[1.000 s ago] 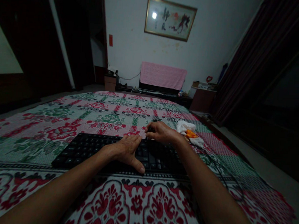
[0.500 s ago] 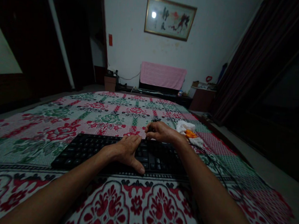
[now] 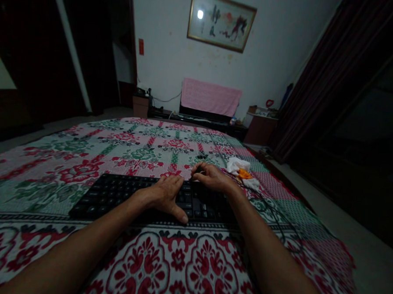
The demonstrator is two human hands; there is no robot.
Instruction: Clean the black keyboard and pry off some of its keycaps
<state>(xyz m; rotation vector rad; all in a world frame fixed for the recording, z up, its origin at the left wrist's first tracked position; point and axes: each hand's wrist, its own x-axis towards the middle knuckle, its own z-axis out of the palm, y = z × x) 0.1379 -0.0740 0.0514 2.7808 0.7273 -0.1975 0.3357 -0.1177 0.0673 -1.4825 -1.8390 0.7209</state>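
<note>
A black keyboard [image 3: 115,194] lies on the patterned bedspread in front of me. My left hand [image 3: 167,193] rests on its middle, fingers stretched out and thumb spread towards the near edge. Over the far edge, right of centre, my right hand [image 3: 211,176] is closed in a pinch. Something small and dark shows between its fingers, too dim to name. Just beyond that hand, small dark pieces [image 3: 201,157] sit on the bedspread. The keyboard's right part is in shadow and partly covered by my right forearm.
To the right lies a crumpled white bundle with an orange patch [image 3: 244,173]. A black cable [image 3: 278,212] loops over the bedspread [image 3: 143,155] beside my right arm. At the far wall stands a low unit with a pink cloth [image 3: 210,97]; a dark curtain [image 3: 305,82] hangs at the right.
The view has shifted slightly. My right hand has come a little lower and nearer, so more of the dark pieces behind it shows. My left hand keeps its place on the keyboard.
</note>
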